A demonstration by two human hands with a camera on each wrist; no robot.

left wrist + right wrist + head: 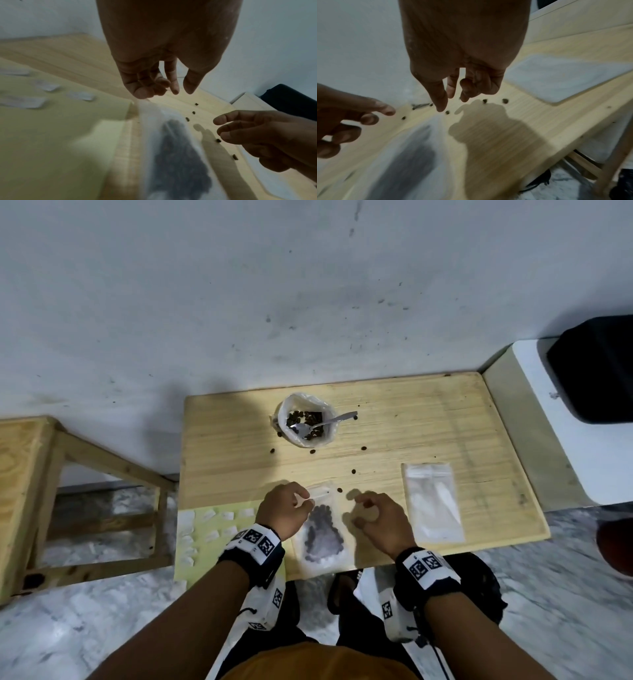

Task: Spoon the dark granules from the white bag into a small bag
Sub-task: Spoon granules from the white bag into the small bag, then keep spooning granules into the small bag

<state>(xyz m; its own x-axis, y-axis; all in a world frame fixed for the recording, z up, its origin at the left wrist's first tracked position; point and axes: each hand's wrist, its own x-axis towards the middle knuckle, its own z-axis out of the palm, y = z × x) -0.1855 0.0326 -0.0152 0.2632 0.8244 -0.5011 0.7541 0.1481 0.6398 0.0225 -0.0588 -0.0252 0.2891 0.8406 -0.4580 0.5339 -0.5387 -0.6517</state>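
The white bag [329, 436] stands open at the back of the wooden table [394, 440], holding dark granules [310, 419] and a metal spoon [334, 421]. A small clear bag [323, 530] filled with granules lies flat at the table's front edge, also seen as the small clear bag [180, 162] [412, 155] in both wrist views. My left hand [305, 500] [180, 92] hovers just over its top left corner, fingers loosely curled, holding nothing. My right hand [359, 508] [452, 102] hangs beside the bag on the right, loosely curled and empty.
An empty small bag [433, 501] [565, 81] lies flat right of my hands. Several loose granules [354, 471] are scattered over the table. A pale green sheet with white labels [212, 529] overhangs the front left corner. A wooden stool [30, 491] stands to the left.
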